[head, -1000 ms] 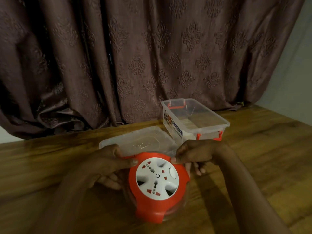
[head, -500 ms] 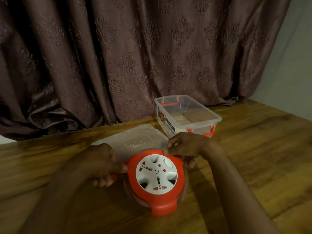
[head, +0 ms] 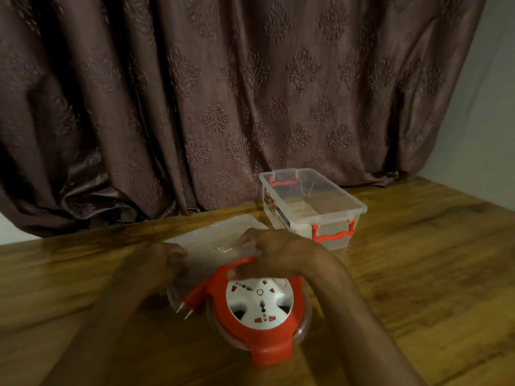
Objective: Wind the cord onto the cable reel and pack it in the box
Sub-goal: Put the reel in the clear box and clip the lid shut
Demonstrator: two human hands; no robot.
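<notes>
A round red plastic cable reel [head: 257, 325] with a white socket face lies flat on the brown wooden tabletop [head: 418, 274], close to the person. The right hand [head: 274, 253] grips the reel's far rim, fingers curled over the red edge. The left hand [head: 161, 270] is blurred just beside the reel's left side; whether its fingers are curled round anything cannot be told. A red two-pin plug [head: 192, 300] sticks out from the reel's left side, its metal pins pointing toward the person. Behind the hands a clear plastic lid [head: 211, 238] lies flat on the tabletop. Farther back and to the right stands the open clear plastic storage box [head: 312, 206] with red clip handles, well apart from the reel. A patterned brown curtain [head: 223, 93] hangs behind the tabletop.
</notes>
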